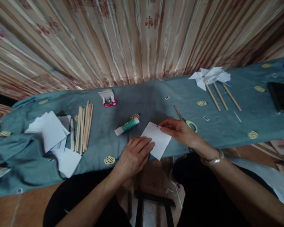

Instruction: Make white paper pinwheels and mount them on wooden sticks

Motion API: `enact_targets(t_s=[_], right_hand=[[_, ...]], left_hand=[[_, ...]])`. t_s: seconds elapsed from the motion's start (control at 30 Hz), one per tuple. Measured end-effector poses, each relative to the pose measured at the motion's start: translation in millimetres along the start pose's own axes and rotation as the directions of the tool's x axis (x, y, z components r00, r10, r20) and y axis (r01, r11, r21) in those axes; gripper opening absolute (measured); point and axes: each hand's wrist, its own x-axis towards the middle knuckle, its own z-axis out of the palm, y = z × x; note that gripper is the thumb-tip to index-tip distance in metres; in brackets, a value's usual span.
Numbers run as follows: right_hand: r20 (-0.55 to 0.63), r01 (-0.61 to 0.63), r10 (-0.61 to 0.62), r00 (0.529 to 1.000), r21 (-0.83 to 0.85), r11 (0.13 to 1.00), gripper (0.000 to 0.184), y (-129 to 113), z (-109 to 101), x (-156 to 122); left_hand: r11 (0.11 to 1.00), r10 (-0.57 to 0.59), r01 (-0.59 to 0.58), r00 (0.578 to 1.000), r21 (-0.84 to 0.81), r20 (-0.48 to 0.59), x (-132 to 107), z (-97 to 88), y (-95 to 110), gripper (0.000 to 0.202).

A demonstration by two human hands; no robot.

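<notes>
Mid-frame, the left hand [134, 154] is lying loosely spread on the paper [160, 141], best kept flat, while the right hand [178, 130] is touching its top, grip unclear.

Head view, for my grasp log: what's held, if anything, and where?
White paper square: right hand at its upper-right edge, left hand over its lower-left edge; whether gripped or merely steadied cannot be told.

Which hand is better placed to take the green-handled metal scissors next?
Probably the right hand: its fingers are close beside the green-handled metal scissors, while the left hand is farther off, its fingers over the opposite side of the white square paper.
</notes>
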Motion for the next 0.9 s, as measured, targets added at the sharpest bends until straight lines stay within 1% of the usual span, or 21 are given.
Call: enact_targets(t_s=[0.07,0.1,0.17,0.2,0.23,0.27,0.3,0.33,0.37,0.4,0.43,0.47,0.5,0.53,0.6,0.63,0.67,0.77,0.83,0.9], right_hand=[[-0.039,0.019,-0.020,0.999,-0.021,1.000,0.036,0.0,-5.0,0.2],[-0.078,0.048,-0.053,0.996,-0.068,0.997,0.036,-1.2,-7.4,-1.0],[-0.180,0.111,-0.157,0.971,-0.239,0.965,0.032,-6.5,-10.3,-6.9],[-0.217,0.136,-0.219,0.951,-0.342,0.930,0.029,-10.5,-10.5,-11.7],[-0.221,0.157,-0.275,0.936,-0.436,0.886,0.027,-14.8,-9.5,-17.5],[-0.179,0.196,-0.321,0.930,-0.495,0.846,0.025,-19.1,-7.8,-23.8],[-0.085,0.259,-0.353,0.932,-0.523,0.812,0.024,-22.9,-5.4,-30.2],[0.025,0.341,-0.388,0.921,-0.530,0.776,0.026,-25.7,-2.7,-36.2],[0.120,0.401,-0.403,0.907,-0.537,0.742,0.031,-27.2,-0.2,-41.4],[0.189,0.439,-0.406,0.894,-0.547,0.712,0.038,-27.3,1.8,-45.5],[0.226,0.454,-0.400,0.888,-0.562,0.691,0.045,-26.3,3.2,-48.2],[0.234,0.445,-0.383,0.894,-0.580,0.682,0.048,-24.2,3.8,-49.6],[0.224,0.419,-0.360,0.906,-0.594,0.686,0.047,-21.4,3.7,-49.7],[0.205,0.386,-0.331,0.921,-0.598,0.703,0.040,-18.3,3.3,-48.7],[0.163,0.313,-0.269,0.949,-0.571,0.759,0.020,-11.8,2.4,-44.5],[0.143,0.281,-0.243,0.959,-0.546,0.789,0.014,-8.6,2.4,-41.7],[0.121,0.261,-0.232,0.965,-0.514,0.817,0.014,-5.8,3.0,-38.5],[0.016,0.260,-0.280,0.960,-0.426,0.867,0.017,1.1,7.3,-27.7],[-0.056,0.278,-0.329,0.943,-0.415,0.866,0.016,3.8,10.9,-20.3],[-0.102,0.277,-0.355,0.929,-0.442,0.853,0.014,5.1,13.9,-13.6]], left_hand=[[1.000,0.010,-0.010,1.000,0.003,-0.023,1.0,1.4,0.2,0.026],[1.000,0.015,-0.015,0.999,0.004,-0.037,1.6,1.9,0.1,0.024],[1.000,0.024,-0.024,0.998,0.005,-0.065,3.6,2.6,-0.2,0.021],[1.000,0.026,-0.026,0.997,0.007,-0.076,4.9,2.7,-0.2,0.021],[1.000,0.028,-0.027,0.996,0.010,-0.085,6.5,2.7,-0.1,0.021],[1.000,0.029,-0.028,0.996,0.012,-0.088,8.3,2.6,0.1,0.022],[1.000,0.028,-0.027,0.996,0.010,-0.087,10.0,2.4,0.3,0.021],[1.000,0.025,-0.025,0.996,0.005,-0.087,11.7,2.2,0.6,0.021],[1.000,0.021,-0.021,0.996,-0.004,-0.087,13.1,2.0,0.9,0.020],[1.000,0.015,-0.016,0.996,-0.019,-0.088,14.1,1.8,1.1,0.020],[0.999,0.002,-0.006,0.996,-0.040,-0.090,14.7,1.5,1.3,0.020],[0.998,-0.014,0.008,0.995,-0.067,-0.094,15.0,1.2,1.5,0.020],[0.995,-0.033,0.023,0.995,-0.098,-0.097,14.9,0.9,1.6,0.020],[0.991,-0.052,0.039,0.994,-0.130,-0.094,14.7,0.6,1.8,0.021],[0.979,-0.088,0.070,0.992,-0.189,-0.089,13.9,0.6,1.9,0.022],[0.973,-0.107,0.087,0.991,-0.213,-0.083,13.6,1.0,1.7,0.022],[0.966,-0.129,0.108,0.989,-0.234,-0.077,13.3,1.6,1.3,0.023],[0.930,-0.240,0.209,0.968,-0.301,-0.070,12.8,4.5,-1.6,0.023],[0.902,-0.316,0.273,0.945,-0.336,-0.081,12.3,6.0,-4.1,0.027],[0.902,-0.342,0.294,0.933,-0.317,-0.109,11.6,6.1,-5.8,0.035]])
